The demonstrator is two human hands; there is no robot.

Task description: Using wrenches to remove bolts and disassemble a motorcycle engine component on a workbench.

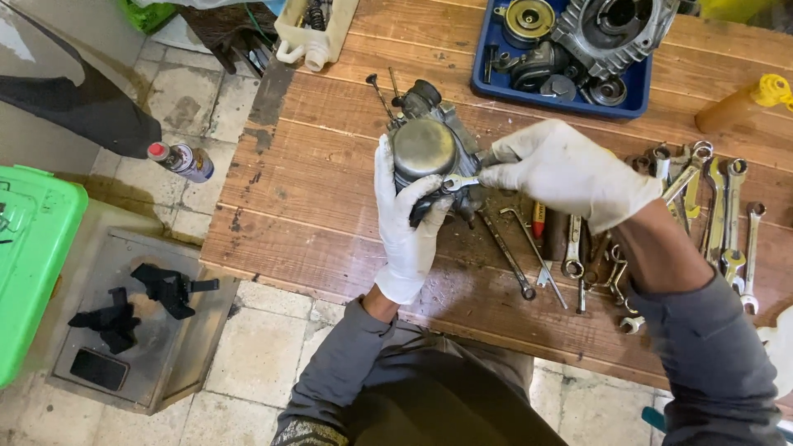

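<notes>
1. White gloves covered both hands; the left hand (405, 223) was wrapped around the grey metal engine part (429, 153), its fingers clamped on the rounded housing to steady it on the wooden bench (314, 198).
2. The right hand (562, 169) had its fingers pinched together on a small wrench (457, 183), whose open end sat against the side of the part.
3. By the look of it, a fastener on the housing was being turned; whether loosened or tightened could not be told.
4. The next move seemed to call for a firm left-hand hold while the wrench swung through a short arc.
5. Loose spanners (710, 206) lay just to the right, and a blue tray (487, 70) of parts stood further back.
</notes>
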